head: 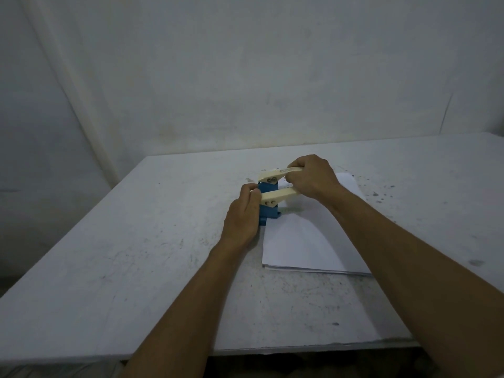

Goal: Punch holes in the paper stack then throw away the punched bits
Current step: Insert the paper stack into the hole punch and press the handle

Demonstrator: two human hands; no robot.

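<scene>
Fingers of the right hand (311, 178) curl over the cream lever (275, 196) of the punch (266, 211), closed on its far end; the left hand (241, 216) lies half-curled against the blue base, steadying it, not gripping. Paper stack (305, 238) sits on the table (136, 241), left edge tucked under the punch. Judgement: press straight down, base pinned, so the sheets do not skew.
</scene>
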